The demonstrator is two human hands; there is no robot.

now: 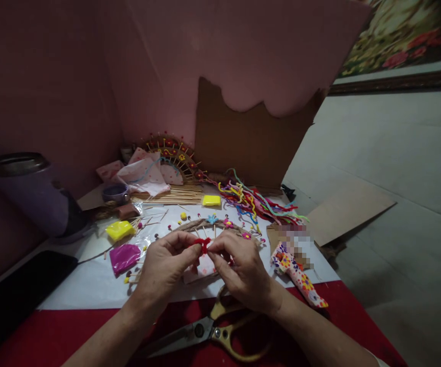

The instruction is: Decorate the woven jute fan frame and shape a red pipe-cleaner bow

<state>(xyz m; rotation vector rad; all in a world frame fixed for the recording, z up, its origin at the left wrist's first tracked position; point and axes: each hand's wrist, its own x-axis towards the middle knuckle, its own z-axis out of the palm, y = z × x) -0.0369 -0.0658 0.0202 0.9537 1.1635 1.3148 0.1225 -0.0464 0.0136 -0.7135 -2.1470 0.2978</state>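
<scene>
Both hands meet over the white sheet [90, 285] and pinch a small red pipe cleaner piece [204, 244] between their fingertips. My left hand [164, 267] grips it from the left, my right hand [243, 272] from the right. Just beyond the hands lies a woven fan-shaped piece [208, 227] with small coloured flowers and sticks. A pink patterned fabric bit [203, 267] shows under the hands.
Gold-handled scissors [212, 331] lie on the red cloth near me. Yellow clay [120, 230] and magenta clay [124, 256] sit left, coloured pipe cleaners [258, 201] back right, a decorated fan [172, 155] and cardboard [251, 142] behind. A purple tumbler [29, 193] lies at the left.
</scene>
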